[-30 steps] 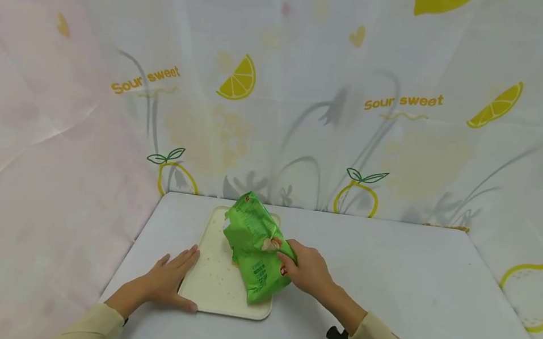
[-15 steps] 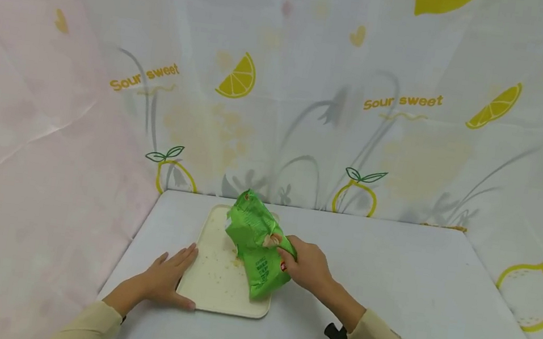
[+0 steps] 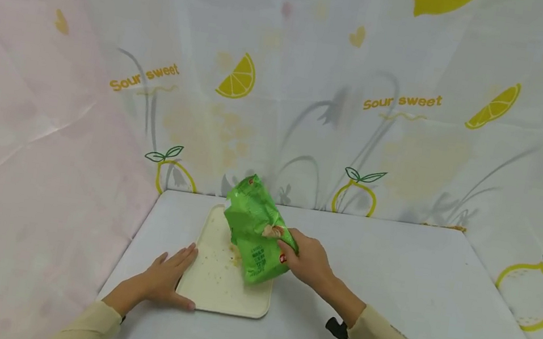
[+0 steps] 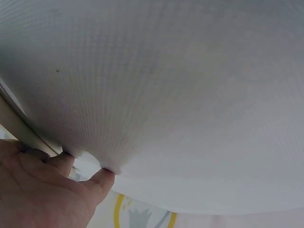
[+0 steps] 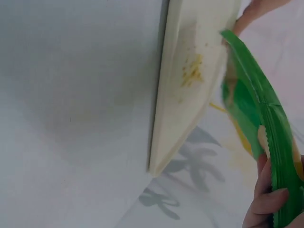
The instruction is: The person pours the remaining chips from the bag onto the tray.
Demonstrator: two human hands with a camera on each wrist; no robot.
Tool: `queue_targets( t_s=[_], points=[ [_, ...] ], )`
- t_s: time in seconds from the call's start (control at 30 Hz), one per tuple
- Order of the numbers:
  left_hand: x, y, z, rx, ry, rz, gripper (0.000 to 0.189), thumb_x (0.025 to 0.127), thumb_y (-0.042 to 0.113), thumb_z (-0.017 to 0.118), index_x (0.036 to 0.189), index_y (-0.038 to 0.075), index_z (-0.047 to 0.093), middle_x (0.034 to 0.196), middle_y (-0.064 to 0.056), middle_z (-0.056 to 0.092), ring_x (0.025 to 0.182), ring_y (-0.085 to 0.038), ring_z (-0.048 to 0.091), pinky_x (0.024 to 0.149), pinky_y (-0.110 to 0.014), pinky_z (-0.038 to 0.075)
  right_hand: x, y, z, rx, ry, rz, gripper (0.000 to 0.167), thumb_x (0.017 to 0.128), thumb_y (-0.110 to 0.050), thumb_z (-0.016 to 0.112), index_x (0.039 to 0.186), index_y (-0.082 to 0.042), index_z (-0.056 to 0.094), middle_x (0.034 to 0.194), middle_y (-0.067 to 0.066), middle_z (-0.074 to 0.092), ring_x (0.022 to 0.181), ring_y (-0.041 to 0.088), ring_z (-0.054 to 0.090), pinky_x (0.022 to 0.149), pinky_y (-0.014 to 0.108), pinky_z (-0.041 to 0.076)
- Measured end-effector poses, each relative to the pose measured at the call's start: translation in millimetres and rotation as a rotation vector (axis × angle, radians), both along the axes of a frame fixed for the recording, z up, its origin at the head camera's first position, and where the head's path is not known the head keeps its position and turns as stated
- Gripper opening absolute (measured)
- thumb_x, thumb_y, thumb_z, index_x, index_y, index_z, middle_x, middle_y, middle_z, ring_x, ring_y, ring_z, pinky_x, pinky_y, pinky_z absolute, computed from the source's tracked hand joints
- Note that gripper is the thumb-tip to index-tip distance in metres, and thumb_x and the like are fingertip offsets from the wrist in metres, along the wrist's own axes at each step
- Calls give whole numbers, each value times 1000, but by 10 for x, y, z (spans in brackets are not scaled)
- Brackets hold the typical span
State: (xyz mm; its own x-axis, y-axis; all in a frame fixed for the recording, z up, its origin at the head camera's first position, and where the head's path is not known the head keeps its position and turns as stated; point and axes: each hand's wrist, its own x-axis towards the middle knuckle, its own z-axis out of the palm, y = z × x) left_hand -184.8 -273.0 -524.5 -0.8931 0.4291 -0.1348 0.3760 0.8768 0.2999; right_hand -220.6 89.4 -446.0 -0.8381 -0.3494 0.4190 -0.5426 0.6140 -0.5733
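Observation:
A green snack bag (image 3: 255, 230) is tilted over a cream rectangular tray (image 3: 218, 297) in the head view. My right hand (image 3: 310, 259) grips the bag by its right side, fingers and thumb pinching the crumpled film. In the right wrist view, the bag (image 5: 259, 95) hangs above the tray (image 5: 173, 133), where small yellow-brown crumbs (image 5: 192, 73) lie in a little heap. My left hand (image 3: 165, 279) rests at the tray's left edge, fingers straight and spread, thumb by the near left corner. The left wrist view shows that hand (image 4: 52, 190) with fingertips on the white cloth.
A white cloth-covered table (image 3: 370, 280) lies under everything. Behind it hangs a curtain (image 3: 303, 82) printed with lemons, and a pinkish curtain (image 3: 46, 162) stands on the left. A black wrist device (image 3: 337, 328) sits by the right sleeve.
The bag has risen slightly off the tray in my right hand, and more yellow crumbs show on the tray beneath it. My left hand has stayed in place at the tray's edge.

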Motion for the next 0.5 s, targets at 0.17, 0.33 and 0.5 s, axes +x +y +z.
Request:
queue_targets(
  t_s=[0.17, 0.33, 0.5],
  points=[
    [-7, -4, -16, -2, -11, 8, 135, 63, 78, 74, 155, -4, 18, 164, -22, 15, 148, -43, 23, 110, -73, 18, 1, 10, -43, 95, -50, 29, 13, 96, -24, 65, 101, -12, 66, 55, -12, 44, 46, -1, 38, 46, 19, 34],
    [-11, -3, -10, -1, -8, 7, 135, 64, 77, 74, 155, -5, 18, 164, -22, 15, 149, -43, 23, 110, -73, 18, -12, 32, -32, 61, 10, 46, 17, 95, -23, 66, 106, -11, 67, 58, -12, 51, 49, -3, 41, 47, 18, 37],
    [-9, 5, 25, 0, -4, 2, 134, 64, 76, 75, 155, -5, 20, 163, -23, 16, 148, -44, 24, 110, -73, 19, -70, 71, -1, 23, 117, 74, 25, 95, -19, 66, 115, -5, 66, 68, -7, 60, 54, -2, 45, 49, 18, 40]
  ],
)
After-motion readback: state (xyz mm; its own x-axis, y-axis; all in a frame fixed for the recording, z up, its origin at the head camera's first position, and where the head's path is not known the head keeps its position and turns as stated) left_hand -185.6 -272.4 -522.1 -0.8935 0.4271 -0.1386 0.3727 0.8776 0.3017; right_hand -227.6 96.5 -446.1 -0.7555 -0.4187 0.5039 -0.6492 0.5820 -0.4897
